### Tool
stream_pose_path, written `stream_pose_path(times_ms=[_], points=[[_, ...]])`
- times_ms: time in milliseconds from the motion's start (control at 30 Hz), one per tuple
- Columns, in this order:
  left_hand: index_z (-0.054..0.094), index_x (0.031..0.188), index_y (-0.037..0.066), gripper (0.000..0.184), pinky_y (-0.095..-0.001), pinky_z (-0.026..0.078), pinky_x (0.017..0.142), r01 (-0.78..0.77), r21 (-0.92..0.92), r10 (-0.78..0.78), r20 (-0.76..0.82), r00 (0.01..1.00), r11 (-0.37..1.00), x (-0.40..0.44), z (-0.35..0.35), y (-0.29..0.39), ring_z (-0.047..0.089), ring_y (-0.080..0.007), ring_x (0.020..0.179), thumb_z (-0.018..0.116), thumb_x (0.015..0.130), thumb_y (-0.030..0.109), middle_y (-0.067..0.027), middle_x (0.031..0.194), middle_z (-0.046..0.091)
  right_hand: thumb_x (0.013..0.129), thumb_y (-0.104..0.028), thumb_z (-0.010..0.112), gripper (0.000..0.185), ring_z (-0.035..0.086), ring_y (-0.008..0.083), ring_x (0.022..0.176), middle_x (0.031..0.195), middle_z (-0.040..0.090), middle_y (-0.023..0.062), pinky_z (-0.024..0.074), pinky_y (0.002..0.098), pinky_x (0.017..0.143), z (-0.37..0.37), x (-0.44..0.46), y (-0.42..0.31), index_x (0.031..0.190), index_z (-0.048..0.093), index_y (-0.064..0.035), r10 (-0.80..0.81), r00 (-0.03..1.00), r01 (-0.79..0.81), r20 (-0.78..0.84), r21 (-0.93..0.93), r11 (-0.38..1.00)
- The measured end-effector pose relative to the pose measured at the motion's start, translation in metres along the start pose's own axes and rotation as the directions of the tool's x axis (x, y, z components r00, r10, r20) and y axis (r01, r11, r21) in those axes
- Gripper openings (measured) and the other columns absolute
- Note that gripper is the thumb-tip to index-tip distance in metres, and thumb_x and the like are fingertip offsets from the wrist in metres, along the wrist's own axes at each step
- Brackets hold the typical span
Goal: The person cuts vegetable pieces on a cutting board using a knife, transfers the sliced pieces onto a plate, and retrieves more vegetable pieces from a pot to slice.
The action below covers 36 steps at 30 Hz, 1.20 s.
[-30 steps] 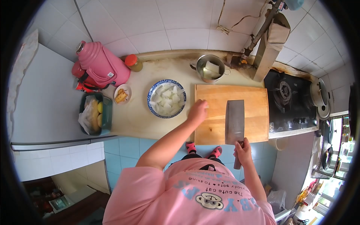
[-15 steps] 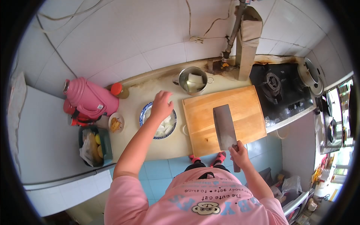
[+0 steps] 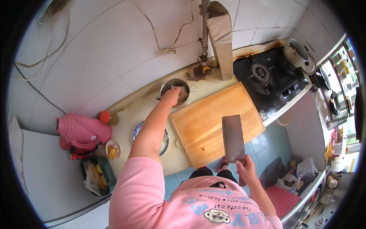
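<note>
Right hand (image 3: 247, 169): grip closed on cleaver (image 3: 233, 138) handle, blade above near part of cutting board (image 3: 213, 122). Left hand (image 3: 171, 96) at pale chunks (image 3: 183, 92) inside metal pot (image 3: 165, 87) on surface (image 3: 143, 105), grip can't tell. Bowl (image 3: 136, 130) partly hidden under left forearm.

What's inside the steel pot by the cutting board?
A pale piece shows inside the steel pot, beside the left hand. Whatever lies under that hand is covered; can't tell.
</note>
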<state>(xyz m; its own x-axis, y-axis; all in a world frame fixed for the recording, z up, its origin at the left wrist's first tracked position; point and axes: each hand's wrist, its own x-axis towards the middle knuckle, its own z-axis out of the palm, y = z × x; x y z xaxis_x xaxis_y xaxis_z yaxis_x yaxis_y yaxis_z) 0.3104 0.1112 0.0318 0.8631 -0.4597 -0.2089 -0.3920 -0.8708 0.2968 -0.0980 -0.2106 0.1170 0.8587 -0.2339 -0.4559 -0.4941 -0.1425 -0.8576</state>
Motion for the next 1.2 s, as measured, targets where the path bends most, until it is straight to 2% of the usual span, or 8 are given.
stream_pose_path(times_ms=[533,867,933,967,1000,1067,1133,1200], points=[[0.047,0.130,0.005,0.057,-0.0448,0.049,0.102,0.175,0.244,-0.216,0.154,0.964,0.954,0.006,-0.006,0.008,0.060,-0.0368,0.122,0.069,0.078,0.014,-0.0214,0.132,0.059,0.095,-0.010,0.067,0.022,0.053,0.0076,0.053,0.069,0.052,0.0004,0.0469,0.0246,0.047,0.002,0.000,-0.004,0.095,0.045,-0.0050,0.027,0.999,-0.024,-0.040,0.067,0.997],[0.043,0.129,0.000,0.070,-0.0452,0.051,0.098,0.220,0.042,-0.222,0.319,0.922,0.975,0.022,-0.030,-0.012,0.061,-0.0423,0.118,0.072,0.070,0.023,-0.0303,0.128,0.060,0.095,-0.013,0.068,0.022,0.053,0.0068,0.058,0.070,0.056,0.0007,0.0457,0.0258,0.050,0.006,0.006,-0.005,0.092,0.049,-0.0022,0.020,0.999,-0.016,-0.040,0.078,0.997],[0.047,0.123,-0.001,0.062,-0.0445,0.054,0.091,0.260,-0.111,-0.224,0.262,0.939,0.959,0.019,-0.033,-0.021,0.064,-0.0414,0.110,0.071,0.070,0.023,-0.0288,0.116,0.064,0.095,-0.013,0.069,0.023,0.053,0.0068,0.058,0.069,0.056,0.0009,0.0457,0.0260,0.050,0.007,0.008,-0.006,0.092,0.049,-0.0024,0.017,0.999,-0.015,-0.036,0.051,0.999],[0.047,0.105,0.009,0.038,-0.0348,0.048,0.066,0.239,-0.229,-0.193,0.205,0.959,0.944,0.016,-0.035,-0.028,0.054,-0.0203,0.074,0.066,0.074,0.018,-0.0076,0.085,0.054,0.095,-0.014,0.069,0.024,0.053,0.0070,0.057,0.069,0.056,0.0010,0.0455,0.0262,0.050,0.008,0.009,-0.006,0.092,0.048,-0.0029,0.013,1.000,-0.011,-0.024,0.064,0.998],[0.047,0.105,0.009,0.038,-0.0348,0.048,0.066,0.242,-0.231,-0.196,0.205,0.959,0.942,0.009,-0.042,-0.028,0.054,-0.0203,0.074,0.066,0.074,0.018,-0.0076,0.085,0.054,0.095,-0.015,0.069,0.024,0.053,0.0072,0.057,0.068,0.055,0.0012,0.0453,0.0264,0.050,0.008,0.009,-0.006,0.092,0.048,-0.0034,0.008,1.000,-0.007,-0.012,0.076,0.997],[0.048,0.105,0.013,0.032,-0.0321,0.047,0.067,0.424,-0.545,-0.267,0.345,0.900,0.723,-0.009,-0.066,-0.020,0.054,-0.0180,0.080,0.063,0.077,0.014,-0.0059,0.091,0.055,0.096,-0.015,0.069,0.024,0.054,0.0075,0.057,0.069,0.055,0.0012,0.0451,0.0264,0.050,0.008,0.010,-0.008,0.093,0.048,-0.0040,-0.001,1.000,0.000,0.006,0.079,0.997],[0.048,0.106,0.015,0.028,-0.0295,0.046,0.068,0.369,-0.706,-0.219,0.298,0.929,0.604,-0.037,-0.064,-0.016,0.053,-0.0160,0.086,0.059,0.081,0.010,-0.0042,0.097,0.054,0.096,-0.016,0.069,0.024,0.054,0.0079,0.057,0.069,0.054,0.0012,0.0450,0.0264,0.050,0.007,0.011,-0.010,0.093,0.047,-0.0045,-0.009,1.000,0.007,0.023,0.081,0.997],[0.049,0.106,0.015,0.025,-0.0308,0.047,0.070,0.338,-0.907,-0.080,0.329,0.941,0.250,-0.064,-0.052,-0.012,0.052,-0.0162,0.090,0.056,0.083,0.007,-0.0037,0.102,0.054,0.097,-0.015,0.068,0.024,0.055,0.0083,0.057,0.070,0.055,0.0012,0.0448,0.0262,0.050,0.003,0.011,-0.012,0.093,0.047,-0.0049,0.008,0.999,-0.010,0.031,0.094,0.996]])
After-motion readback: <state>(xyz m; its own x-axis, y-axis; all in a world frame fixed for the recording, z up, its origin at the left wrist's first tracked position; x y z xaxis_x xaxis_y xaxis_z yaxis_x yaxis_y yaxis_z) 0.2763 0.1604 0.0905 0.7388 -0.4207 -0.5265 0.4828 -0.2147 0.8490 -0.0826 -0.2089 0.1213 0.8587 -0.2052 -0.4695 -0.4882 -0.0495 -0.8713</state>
